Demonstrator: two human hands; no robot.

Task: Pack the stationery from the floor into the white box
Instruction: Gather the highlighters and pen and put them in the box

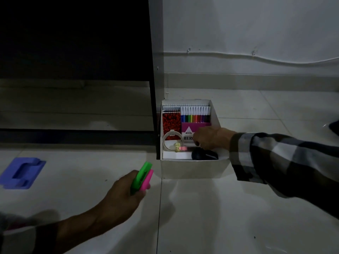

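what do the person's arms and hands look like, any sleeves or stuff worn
The right arm wears a long plaid sleeve in dark and pale grey-white checks, reaching the wrist. The left sleeve, similar dark and pale fabric, sits pushed up, leaving the forearm bare. The right hand has dark-painted nails. No rings, watch or gloves are visible on either hand.

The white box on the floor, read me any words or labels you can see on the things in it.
"HER": large letters on the marker pack, cut off where the right hand covers the rest.
Small print in the white triangle on the marker pack: too small to read.
No other text is legible in the white box.
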